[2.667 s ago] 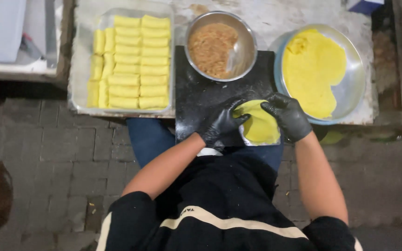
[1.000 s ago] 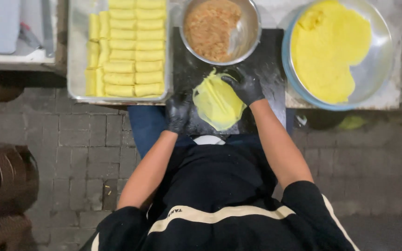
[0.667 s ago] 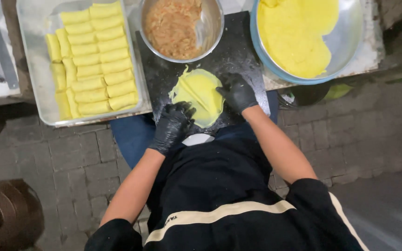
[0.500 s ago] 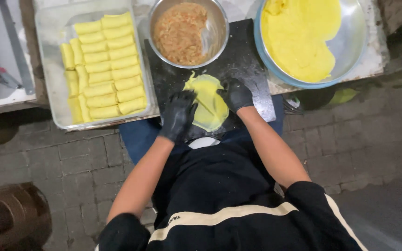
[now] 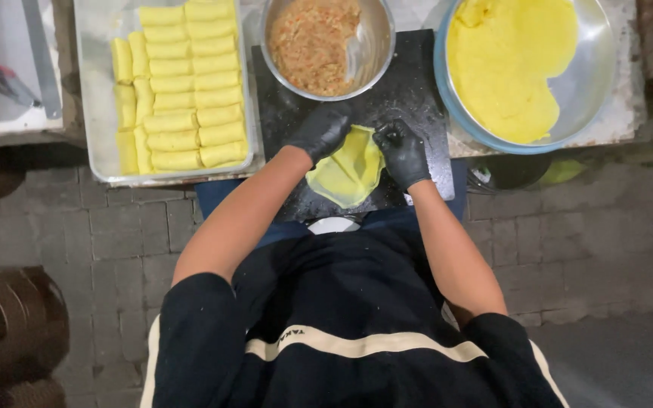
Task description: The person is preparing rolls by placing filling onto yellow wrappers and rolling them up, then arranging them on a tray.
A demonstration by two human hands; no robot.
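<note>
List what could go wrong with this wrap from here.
1. The thin yellow wrapper, pinched by the left hand and right hand, may tear.
2. It overhangs the black board's near edge and could slip off.
3. An elbow might nudge the tray of finished rolls.

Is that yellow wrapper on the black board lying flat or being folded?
Partly folded: the yellow wrapper has its edges turned inward under both gloved hands.
</note>
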